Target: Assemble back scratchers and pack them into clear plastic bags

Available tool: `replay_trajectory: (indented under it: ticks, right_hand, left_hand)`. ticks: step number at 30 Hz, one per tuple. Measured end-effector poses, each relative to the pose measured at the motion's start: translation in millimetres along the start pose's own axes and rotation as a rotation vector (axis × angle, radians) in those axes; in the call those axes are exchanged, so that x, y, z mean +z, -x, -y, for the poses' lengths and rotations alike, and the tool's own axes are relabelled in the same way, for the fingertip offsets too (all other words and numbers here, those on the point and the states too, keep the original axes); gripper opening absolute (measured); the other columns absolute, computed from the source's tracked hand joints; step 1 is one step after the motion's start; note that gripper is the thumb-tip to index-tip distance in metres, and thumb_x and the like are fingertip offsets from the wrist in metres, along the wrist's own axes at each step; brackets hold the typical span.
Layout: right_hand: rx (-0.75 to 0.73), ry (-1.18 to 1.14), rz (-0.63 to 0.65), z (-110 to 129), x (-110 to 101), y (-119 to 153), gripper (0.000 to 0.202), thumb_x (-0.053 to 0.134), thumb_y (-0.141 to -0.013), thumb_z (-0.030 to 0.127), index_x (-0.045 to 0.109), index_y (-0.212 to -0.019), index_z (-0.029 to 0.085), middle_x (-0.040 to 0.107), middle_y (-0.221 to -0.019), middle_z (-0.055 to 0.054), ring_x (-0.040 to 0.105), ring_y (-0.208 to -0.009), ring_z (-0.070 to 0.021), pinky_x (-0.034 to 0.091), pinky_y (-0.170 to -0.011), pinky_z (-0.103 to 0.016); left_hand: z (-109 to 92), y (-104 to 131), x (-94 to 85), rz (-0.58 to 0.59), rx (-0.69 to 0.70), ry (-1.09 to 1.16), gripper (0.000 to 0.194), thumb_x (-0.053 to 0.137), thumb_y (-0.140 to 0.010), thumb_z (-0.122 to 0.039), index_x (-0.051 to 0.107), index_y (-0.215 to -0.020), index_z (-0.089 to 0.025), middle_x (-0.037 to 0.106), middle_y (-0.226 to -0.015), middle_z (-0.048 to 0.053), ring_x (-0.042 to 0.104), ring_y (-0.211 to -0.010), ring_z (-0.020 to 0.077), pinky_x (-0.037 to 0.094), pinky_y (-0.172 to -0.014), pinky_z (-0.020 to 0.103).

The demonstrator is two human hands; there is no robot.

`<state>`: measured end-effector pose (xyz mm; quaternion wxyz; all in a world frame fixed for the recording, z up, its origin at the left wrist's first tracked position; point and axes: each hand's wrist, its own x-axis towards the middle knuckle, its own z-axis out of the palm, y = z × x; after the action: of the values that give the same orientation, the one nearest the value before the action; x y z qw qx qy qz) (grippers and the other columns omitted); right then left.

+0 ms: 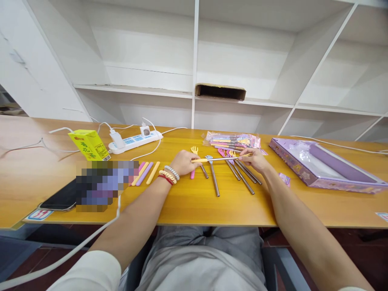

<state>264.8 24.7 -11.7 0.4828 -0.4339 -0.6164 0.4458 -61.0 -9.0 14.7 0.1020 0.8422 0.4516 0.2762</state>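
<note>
While the yellow handle [200,160] is clasped by the left grip [184,162] and the other end by the right grip [256,159], the back scratcher [224,159] is held near the frame's centre, long axis left to right, over claw-headed rods [214,178].

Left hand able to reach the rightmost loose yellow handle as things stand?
Likely yes, once the left hand releases the yellow-handled rod it grips; the loose yellow handle lies close by, uncovered.
</note>
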Motion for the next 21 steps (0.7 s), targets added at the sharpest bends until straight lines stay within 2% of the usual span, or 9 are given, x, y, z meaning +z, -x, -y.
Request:
replay_trajectory:
  ticks: [5, 10, 15, 21]
  right_hand:
    - [0.005, 0.018, 0.016, 7.7, 13.1, 3.7, 0.03, 0.081, -0.051, 0.031, 0.058, -0.063, 0.016, 0.051, -0.047, 0.005, 0.035, -0.038, -0.0049, 0.021, -0.04, -0.022]
    - [-0.045, 0.066, 0.045, 14.3, 30.5, 6.8, 0.029, 0.08, -0.054, 0.031, 0.058, -0.066, 0.016, 0.054, -0.05, 0.004, 0.036, -0.039, -0.0054, 0.022, -0.04, -0.022]
    - [-0.084, 0.091, 0.022, 14.6, 38.7, 7.0, 0.027, 0.078, -0.057, 0.031, 0.058, -0.066, 0.016, 0.051, -0.048, 0.005, 0.036, -0.04, -0.0059, 0.022, -0.041, -0.022]
    - [-0.099, 0.012, 0.034, 16.9, 53.8, 8.0, 0.029, 0.08, -0.053, 0.031, 0.057, -0.064, 0.017, 0.052, -0.052, 0.004, 0.039, -0.042, -0.0063, 0.026, -0.043, -0.022]
  left_hand:
    - [-4.6, 1.5, 2.7, 0.025, 0.01, 0.019, 0.024, 0.056, -0.08, -0.036, 0.072, -0.079, -0.019, 0.061, -0.044, -0.001, 0.057, -0.054, 0.0128, 0.04, -0.057, 0.022]
    - [-12.7, 2.2, 5.0, 0.062, -0.053, 0.066, 0.023, 0.056, -0.08, -0.036, 0.071, -0.079, -0.019, 0.055, -0.037, -0.004, 0.057, -0.048, 0.0121, 0.043, -0.058, 0.022]
    - [-17.8, 1.7, 6.8, 0.051, -0.085, 0.092, 0.021, 0.059, -0.078, -0.036, 0.07, -0.075, -0.018, 0.053, -0.037, -0.005, 0.055, -0.041, 0.0116, 0.044, -0.056, 0.023]
    - [-22.1, 0.0, 11.7, 0.004, -0.095, 0.061, 0.02, 0.062, -0.076, -0.037, 0.07, -0.074, -0.018, 0.057, -0.043, -0.004, 0.052, -0.039, 0.0101, 0.043, -0.055, 0.023]
